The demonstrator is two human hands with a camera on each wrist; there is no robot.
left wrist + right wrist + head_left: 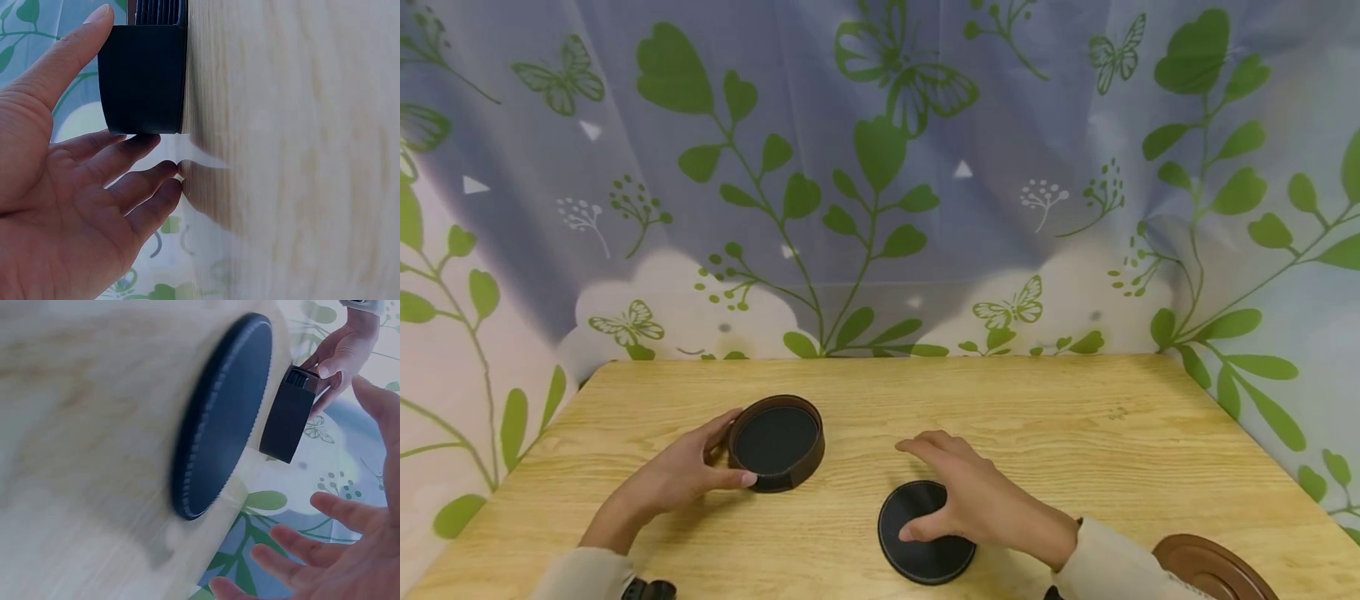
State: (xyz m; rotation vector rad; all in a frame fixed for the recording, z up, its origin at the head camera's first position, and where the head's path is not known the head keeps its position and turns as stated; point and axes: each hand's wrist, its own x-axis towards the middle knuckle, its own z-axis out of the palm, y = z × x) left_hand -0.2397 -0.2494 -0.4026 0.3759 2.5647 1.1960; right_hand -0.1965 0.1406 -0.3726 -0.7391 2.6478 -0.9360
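Observation:
A round coaster holder (pixel 811 460), dark with a brown inner rim, stands on the table left of centre. My left hand (pixel 677 473) holds it at its left side, thumb at the front and fingers behind. Inside lie stacked black coasters (pixel 777 440); their edges show through the slot in the left wrist view. To the right, a single black round coaster (pixel 917 554) with light edge stitching lies on the table. Over it hovers my right hand (pixel 988 504), fingers spread. In the right wrist view a gap separates that hand from the coaster (pixel 228 419).
A brown round object (pixel 1213 567) with a raised ring sits at the lower right, partly cut off by the frame and sleeve. The wood-grain table (pixel 1037 408) ends at a curtain (pixel 820 167) printed with leaves and butterflies, behind and at both sides.

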